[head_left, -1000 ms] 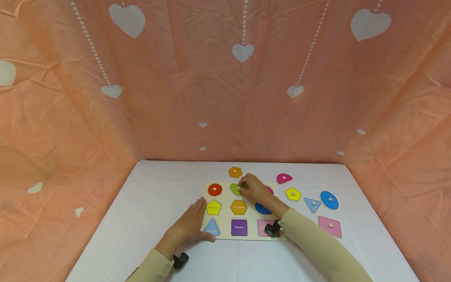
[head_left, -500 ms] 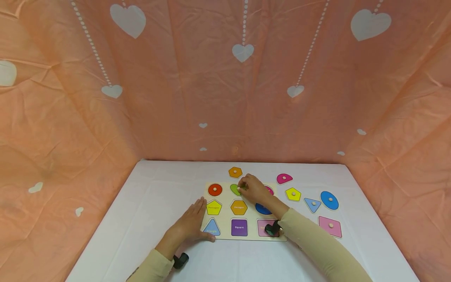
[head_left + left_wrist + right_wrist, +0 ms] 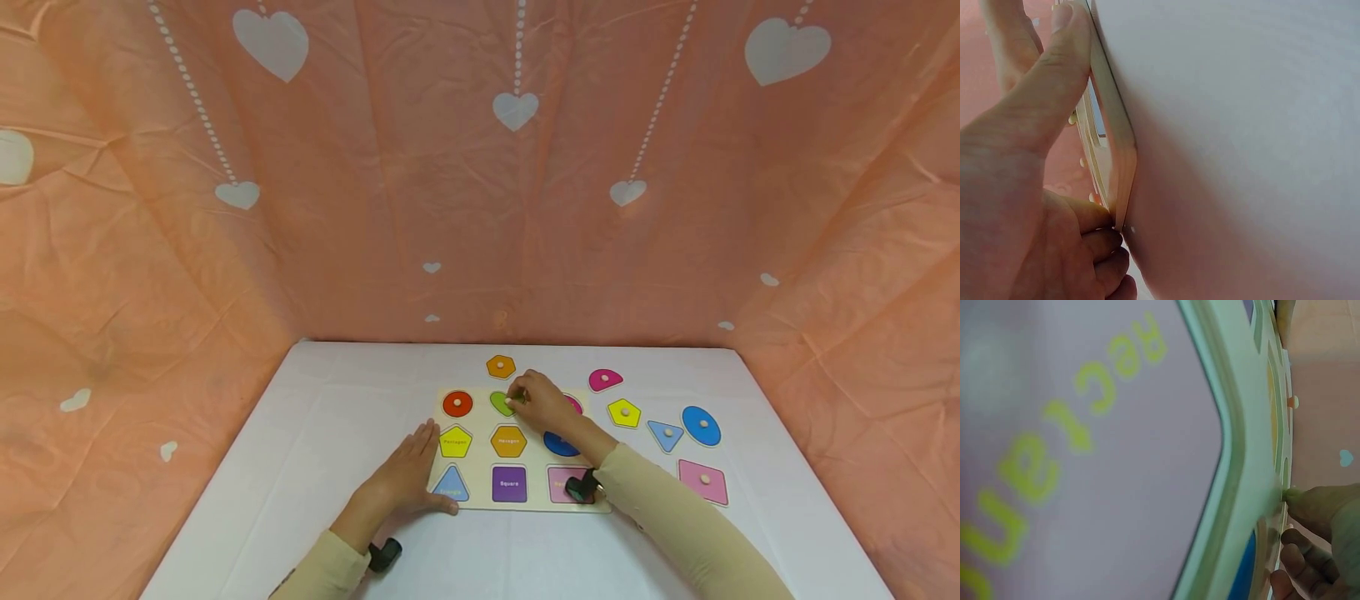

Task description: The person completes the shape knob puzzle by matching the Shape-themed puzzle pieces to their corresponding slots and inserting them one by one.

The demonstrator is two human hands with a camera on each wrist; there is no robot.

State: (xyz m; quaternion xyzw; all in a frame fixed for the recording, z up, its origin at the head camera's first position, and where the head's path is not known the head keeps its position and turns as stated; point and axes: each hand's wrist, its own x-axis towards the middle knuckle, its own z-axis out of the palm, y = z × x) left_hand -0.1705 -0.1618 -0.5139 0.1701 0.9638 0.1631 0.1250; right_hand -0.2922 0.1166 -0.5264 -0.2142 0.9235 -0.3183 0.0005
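A pale shape-puzzle board [image 3: 480,465] lies flat on the white table. My left hand [image 3: 405,473] rests at its left side, fingers fairly straight along that edge, the thumb on the near edge by the corner. In the left wrist view the thumb [image 3: 1063,75] lies against the board's rim. My right hand [image 3: 542,404] reaches across the board and pinches the knob of a green rounded puzzle piece [image 3: 498,403] at the top middle slot. The fingers cover part of that piece, so its full outline is hidden. A red circle piece [image 3: 457,404] with a knob sits in the top left slot.
Loose knobbed pieces lie around: orange hexagon [image 3: 501,367] behind the board; magenta half-circle [image 3: 604,381], yellow pentagon [image 3: 623,414], light blue triangle [image 3: 665,436], blue oval [image 3: 701,426] and pink rectangle [image 3: 702,482] to the right. A peach curtain [image 3: 480,233] surrounds the table.
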